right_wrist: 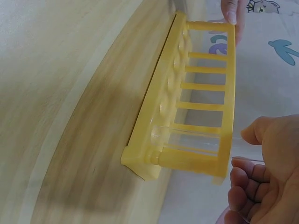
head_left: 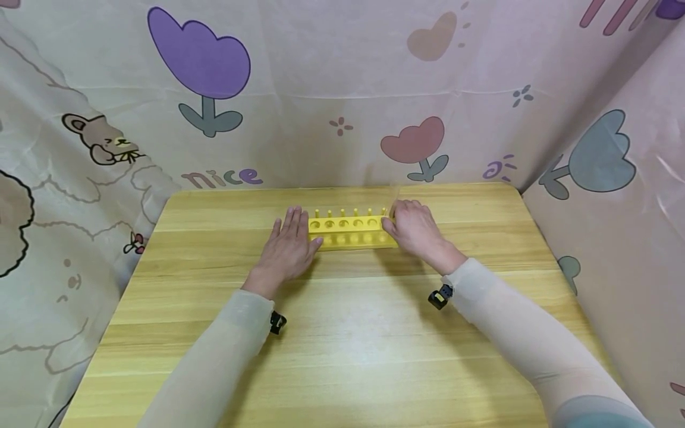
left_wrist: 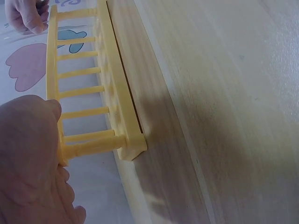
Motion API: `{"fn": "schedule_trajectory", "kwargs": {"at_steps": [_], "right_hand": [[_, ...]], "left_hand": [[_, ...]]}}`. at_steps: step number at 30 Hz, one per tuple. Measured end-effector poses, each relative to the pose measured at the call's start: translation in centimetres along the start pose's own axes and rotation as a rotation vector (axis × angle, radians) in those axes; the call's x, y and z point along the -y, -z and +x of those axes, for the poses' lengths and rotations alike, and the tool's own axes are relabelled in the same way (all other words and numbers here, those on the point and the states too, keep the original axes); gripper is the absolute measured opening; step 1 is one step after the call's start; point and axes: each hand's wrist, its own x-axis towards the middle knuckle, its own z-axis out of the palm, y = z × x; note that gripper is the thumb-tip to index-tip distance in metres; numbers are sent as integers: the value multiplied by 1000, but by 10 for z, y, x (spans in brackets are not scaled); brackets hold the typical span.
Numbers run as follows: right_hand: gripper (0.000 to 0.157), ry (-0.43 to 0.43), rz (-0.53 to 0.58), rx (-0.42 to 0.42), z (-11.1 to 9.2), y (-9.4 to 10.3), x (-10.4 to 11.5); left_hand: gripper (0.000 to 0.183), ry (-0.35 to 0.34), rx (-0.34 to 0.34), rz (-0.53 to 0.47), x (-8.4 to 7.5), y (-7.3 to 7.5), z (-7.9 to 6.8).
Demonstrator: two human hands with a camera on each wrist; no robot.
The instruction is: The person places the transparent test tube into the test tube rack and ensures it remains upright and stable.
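Note:
A yellow test tube rack [head_left: 350, 223] with a row of round holes and a row of pegs behind them stands on the table. My left hand [head_left: 289, 246] lies at its left end with fingers straight, the thumb [left_wrist: 52, 109] touching the top plate. At the right end my right hand [head_left: 417, 229] pinches a clear test tube [head_left: 393, 201] between thumb and fingers. Its transparent body [right_wrist: 194, 141] runs down through the end hole toward the rack's lower shelf, beside the thick end post [right_wrist: 189, 161].
The wooden table [head_left: 353, 333] meets a printed cloth [head_left: 316, 71] right behind the rack, and more cloth hangs on both sides. Each wrist carries a small black camera, one on the left wrist [head_left: 277, 323] and one on the right wrist [head_left: 440, 296].

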Motion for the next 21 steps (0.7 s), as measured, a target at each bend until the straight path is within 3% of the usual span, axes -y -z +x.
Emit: {"fn": "schedule_trajectory", "kwargs": {"at_steps": [14, 21], "right_hand": [[37, 1, -32, -8, -3, -1, 1], [79, -17, -46, 24, -9, -5, -6]], "left_hand": [[79, -11, -19, 10, 0, 0, -2], [80, -7, -6, 18, 1, 0, 0]]}}
